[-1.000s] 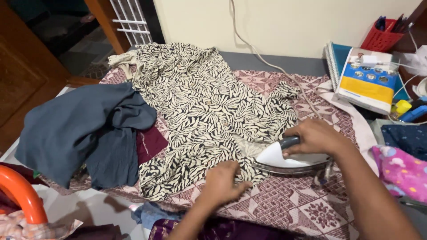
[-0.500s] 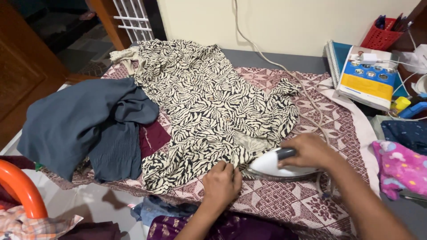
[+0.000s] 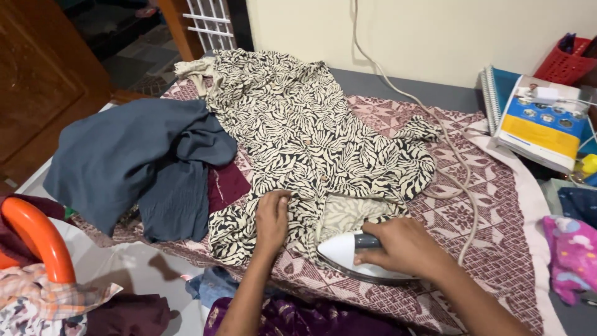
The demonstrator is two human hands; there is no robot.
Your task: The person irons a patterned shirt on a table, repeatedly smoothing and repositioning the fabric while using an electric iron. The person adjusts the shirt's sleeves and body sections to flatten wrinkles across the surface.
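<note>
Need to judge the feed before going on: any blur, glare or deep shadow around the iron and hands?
Head view: sharp around the right hand, iron and left hand; soft even light, no glare on the patterned garment; small shadow beneath the left forearm; dim top left at the wooden door.

Ahead of the white iron [image 3: 360, 258] the way runs onto the black-and-cream patterned garment [image 3: 311, 143], whose folded hem is bunched just at the iron's tip, and the left hand [image 3: 272, 218] lies flat on that cloth just beside it, closing the near-left side. To the right the patterned maroon cover [image 3: 497, 205] lies bare apart from the pale cord [image 3: 463, 186] looping across it, with a stack of books [image 3: 541, 118] at the far right edge. On the left a heap of grey-blue clothes [image 3: 137, 162] over a dark red piece blocks that end, and an orange handle [image 3: 40, 239] rises by the near-left corner
</note>
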